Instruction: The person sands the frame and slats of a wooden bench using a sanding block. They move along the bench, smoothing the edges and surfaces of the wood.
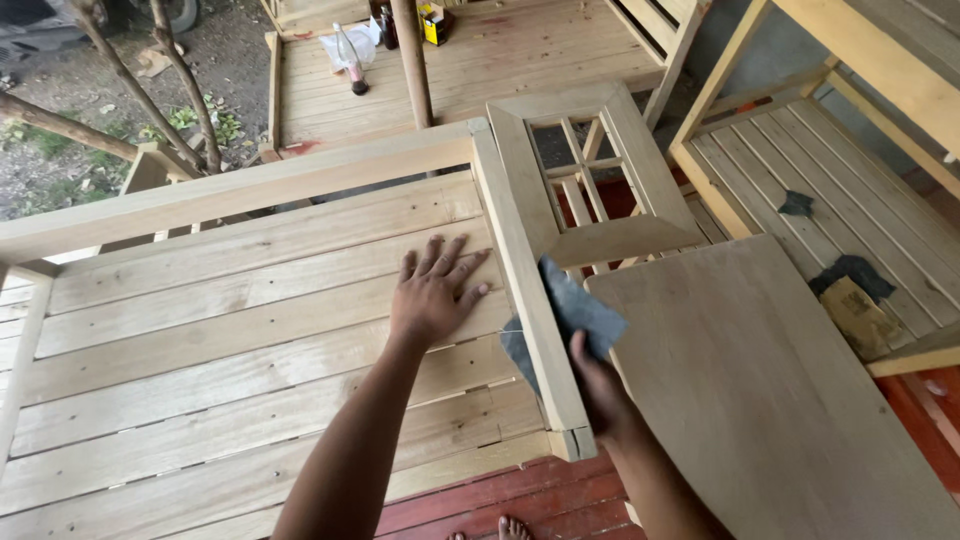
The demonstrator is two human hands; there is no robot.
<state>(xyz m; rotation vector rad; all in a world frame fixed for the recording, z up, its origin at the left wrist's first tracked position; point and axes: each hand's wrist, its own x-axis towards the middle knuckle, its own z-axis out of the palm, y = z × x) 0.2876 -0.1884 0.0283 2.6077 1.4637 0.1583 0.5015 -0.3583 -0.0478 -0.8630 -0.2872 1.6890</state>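
Observation:
My left hand [436,292] lies flat, fingers spread, on the slatted top of a bare wooden bed frame [200,340]. My right hand [597,385] grips a grey sheet of sandpaper [580,308] wrapped over the frame's raised side rail [520,270], near the rail's near end. Part of the sheet hangs on the inner side of the rail.
A flat wooden panel [760,390] leans just right of the rail. Behind it stands a small window-like frame [590,170]. Another slatted frame [830,190] at right holds sandpaper scraps [850,272]. A post [411,60], a bottle [351,62] and a yellow box [434,22] stand on the far platform.

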